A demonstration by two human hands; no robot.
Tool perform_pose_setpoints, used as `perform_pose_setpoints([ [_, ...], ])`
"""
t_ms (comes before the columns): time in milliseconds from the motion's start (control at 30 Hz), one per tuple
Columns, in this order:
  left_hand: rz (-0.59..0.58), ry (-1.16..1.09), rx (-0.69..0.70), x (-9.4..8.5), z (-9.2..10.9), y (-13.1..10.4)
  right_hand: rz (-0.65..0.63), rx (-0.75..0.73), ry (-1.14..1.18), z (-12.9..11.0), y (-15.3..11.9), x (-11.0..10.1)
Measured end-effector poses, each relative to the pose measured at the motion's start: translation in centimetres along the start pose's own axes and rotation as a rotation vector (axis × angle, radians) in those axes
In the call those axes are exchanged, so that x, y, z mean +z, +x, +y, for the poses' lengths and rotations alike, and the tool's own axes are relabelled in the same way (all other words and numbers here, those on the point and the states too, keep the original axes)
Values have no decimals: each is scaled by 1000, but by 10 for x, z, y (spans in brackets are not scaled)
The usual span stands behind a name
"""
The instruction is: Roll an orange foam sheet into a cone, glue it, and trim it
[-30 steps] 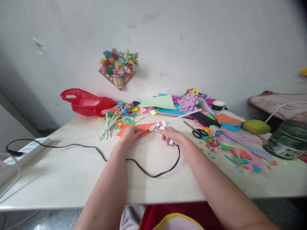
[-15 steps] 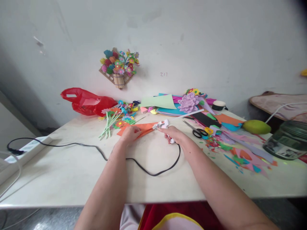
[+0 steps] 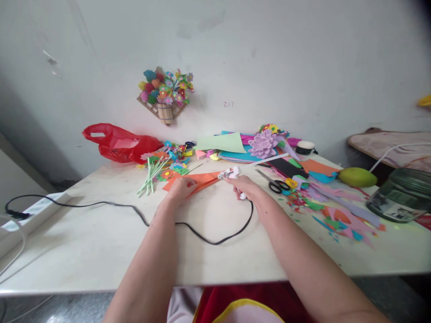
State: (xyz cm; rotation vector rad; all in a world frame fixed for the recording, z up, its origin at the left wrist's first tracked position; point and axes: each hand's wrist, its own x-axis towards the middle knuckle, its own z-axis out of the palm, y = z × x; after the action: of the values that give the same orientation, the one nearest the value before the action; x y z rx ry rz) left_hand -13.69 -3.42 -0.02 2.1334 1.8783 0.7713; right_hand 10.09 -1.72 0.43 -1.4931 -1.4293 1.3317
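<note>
My left hand [image 3: 181,187] is closed on the near edge of an orange craft sheet [image 3: 206,179], its fingertips pinched together. The sheet lies on the table, with a folded or raised strip along its near side. Wrapped in my right hand [image 3: 245,185] is a white patterned hot glue gun [image 3: 231,172], its nozzle end pointing left at the sheet's right tip. Whether the nozzle touches the sheet I cannot tell. A pale glue stick [image 3: 267,159] sticks out behind the gun. From its handle a black cord [image 3: 215,243] loops across the table.
Green paper stems [image 3: 151,177], foam flowers and a red plastic bag [image 3: 116,143] lie at the back left. Scissors [image 3: 274,183], coloured scraps [image 3: 340,220] and a glass jar [image 3: 397,197] are to the right. A power strip [image 3: 37,215] stands at the left edge.
The glue gun has shifted slightly to the right against the orange sheet, towards its right tip. My left hand keeps its grip on the sheet. The whole view has drifted a little.
</note>
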Motion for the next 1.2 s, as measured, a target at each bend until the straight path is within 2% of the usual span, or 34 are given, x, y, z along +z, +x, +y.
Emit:
perform_pose_setpoints([
  [333, 7, 5, 7, 1, 0, -1, 62, 22, 27, -4, -4, -9],
  [567, -5, 17, 26, 0, -1, 0, 1, -68, 140, 3, 3, -19],
  [767, -3, 69, 35, 1, -1, 0, -28, -27, 144, -3, -5, -16],
  [933, 112, 153, 52, 4, 8, -1, -49, -44, 186, -9, -13, -12],
  [1033, 148, 170, 136, 11, 18, 1, -67, -51, 227, -8, -11, -12],
  [1200, 202, 352, 409, 29, 28, 9, -60, -63, 288, -5, -5, -14],
])
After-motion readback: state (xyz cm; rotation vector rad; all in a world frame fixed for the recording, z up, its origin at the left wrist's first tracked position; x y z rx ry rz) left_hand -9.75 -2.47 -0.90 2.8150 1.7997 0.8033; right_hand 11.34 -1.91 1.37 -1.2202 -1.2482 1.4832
